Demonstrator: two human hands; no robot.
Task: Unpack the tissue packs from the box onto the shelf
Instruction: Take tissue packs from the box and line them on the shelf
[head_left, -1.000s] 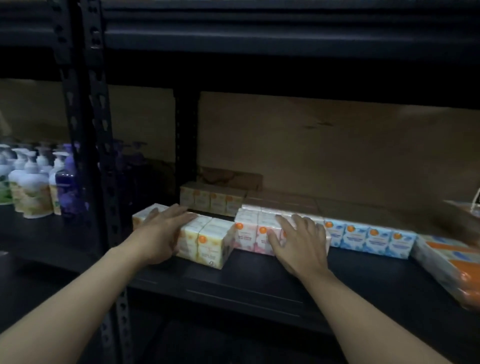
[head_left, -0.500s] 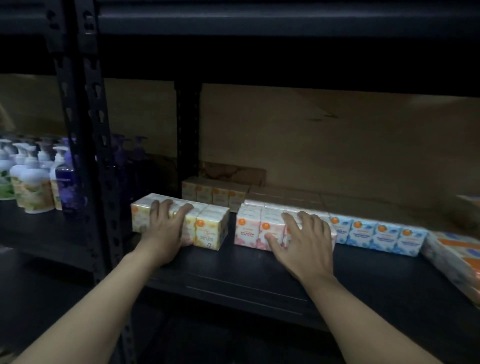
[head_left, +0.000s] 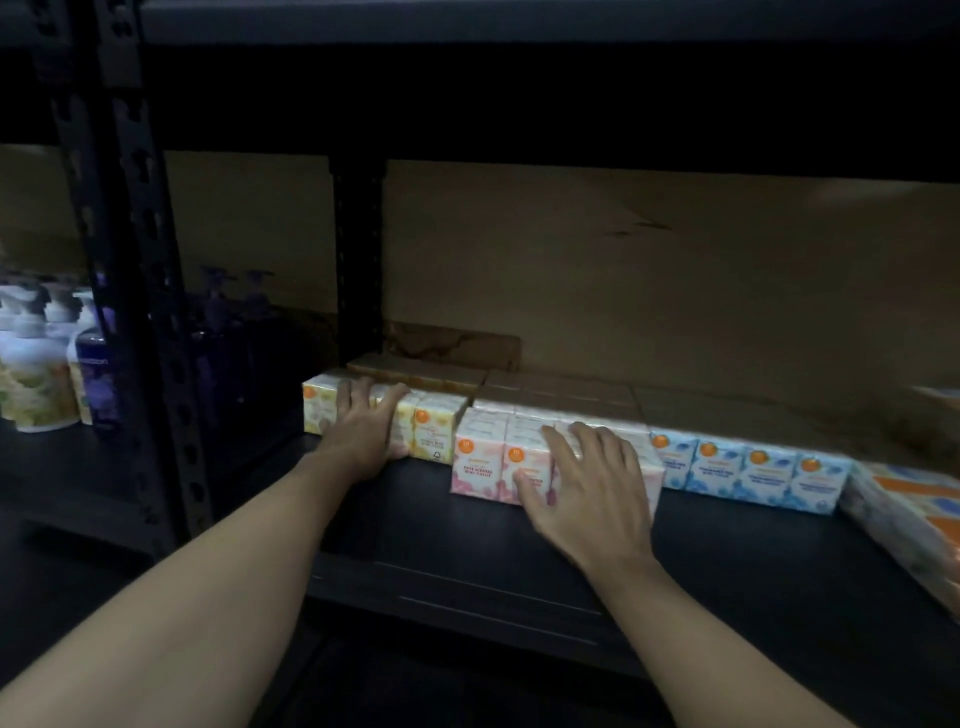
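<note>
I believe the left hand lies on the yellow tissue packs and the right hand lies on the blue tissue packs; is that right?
Not quite. The head view shows the right hand lying on the pink tissue packs, not on the blue tissue packs, which stand untouched further to the right. The left hand does lie on the yellow tissue packs.

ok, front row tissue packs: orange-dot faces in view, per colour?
yellow tissue packs: 2
pink tissue packs: 2
blue tissue packs: 4
Total: 8; left hand and right hand may hide more.
</note>
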